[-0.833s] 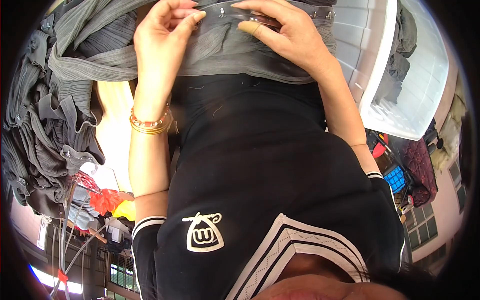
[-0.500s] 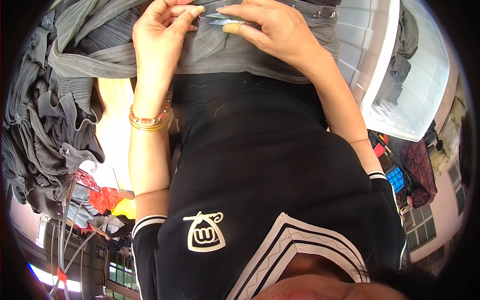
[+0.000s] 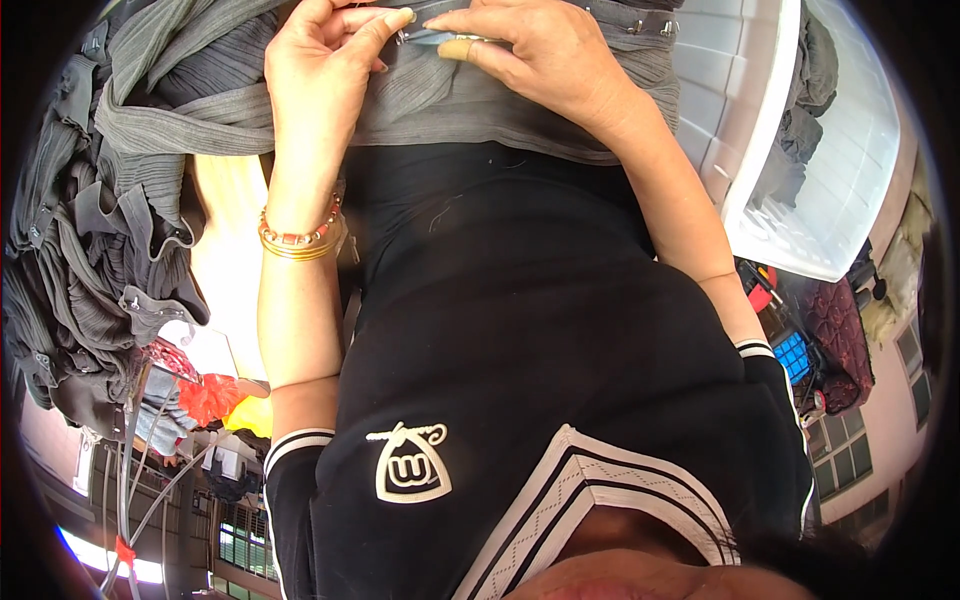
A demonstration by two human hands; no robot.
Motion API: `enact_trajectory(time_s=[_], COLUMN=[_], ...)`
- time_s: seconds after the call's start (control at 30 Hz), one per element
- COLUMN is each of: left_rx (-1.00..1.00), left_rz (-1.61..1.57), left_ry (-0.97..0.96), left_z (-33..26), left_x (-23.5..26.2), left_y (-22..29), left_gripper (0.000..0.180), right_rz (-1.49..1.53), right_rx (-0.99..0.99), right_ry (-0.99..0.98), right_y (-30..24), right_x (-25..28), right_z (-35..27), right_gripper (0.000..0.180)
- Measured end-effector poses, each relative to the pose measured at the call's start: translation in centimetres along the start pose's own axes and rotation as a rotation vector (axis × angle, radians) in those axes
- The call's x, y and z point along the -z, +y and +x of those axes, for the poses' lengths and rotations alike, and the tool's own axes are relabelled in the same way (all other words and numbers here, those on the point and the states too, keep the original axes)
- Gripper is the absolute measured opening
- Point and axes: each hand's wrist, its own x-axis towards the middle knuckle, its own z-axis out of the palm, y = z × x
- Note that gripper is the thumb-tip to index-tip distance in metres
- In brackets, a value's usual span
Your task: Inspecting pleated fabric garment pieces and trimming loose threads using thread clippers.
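Note:
Across my lap lies a grey ribbed knit garment (image 3: 480, 128). My left hand (image 3: 322, 65) is closed, pinching the garment's edge between thumb and fingers beside a small metal fastener (image 3: 402, 38). In my right hand (image 3: 560, 60) are small thread snips (image 3: 430, 39), gripped between the fingers and a thumb with a tan covering on its tip. The blades are pressed together and point left, close to the fastener. Whether thread lies between them is too small to make out. More metal fasteners (image 3: 640, 27) run along the garment's band, right of my right hand.
Heaped at the left are dark grey garments (image 3: 90, 260) with metal fasteners. A white plastic crate (image 3: 745, 225) stands close on my right, with dark cloth (image 3: 795, 140) showing through it. Beyond it are a blue basket (image 3: 792, 358) and a dark red quilted item (image 3: 835, 345).
The snips' blades were spread apart and have come together. My right hand has shifted slightly left, nearer my left hand, which stays almost in place.

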Motion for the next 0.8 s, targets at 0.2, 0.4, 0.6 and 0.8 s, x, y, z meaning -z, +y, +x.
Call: enact_trajectory(time_s=[0.2, 0.4, 0.6, 0.8], left_rx=[-0.008, -0.268, -0.437, -0.513], left_rz=[0.015, 0.386, 0.797, 1.006], left_ry=[0.007, 0.079, -0.019, -0.064], left_z=[0.2, -0.5, -1.2, 0.2], left_x=[0.0, -1.6, -5.3, -5.7], left_y=[0.0, 1.3, 3.2, 1.4], left_gripper=[0.022, 0.014, 0.017, 0.020], right_rz=[0.075, 0.253, 0.339, 0.318], right_rx=[-0.006, -0.448, -0.542, -0.520], right_ry=[0.058, 0.015, 0.103, 0.079], right_y=[0.1, -0.1, -0.1, -0.2], right_x=[1.0, 5.4, 6.3, 5.6], right_z=[0.0, -0.4, -1.0, -1.4], right_gripper=[0.021, 0.024, 0.027, 0.029])
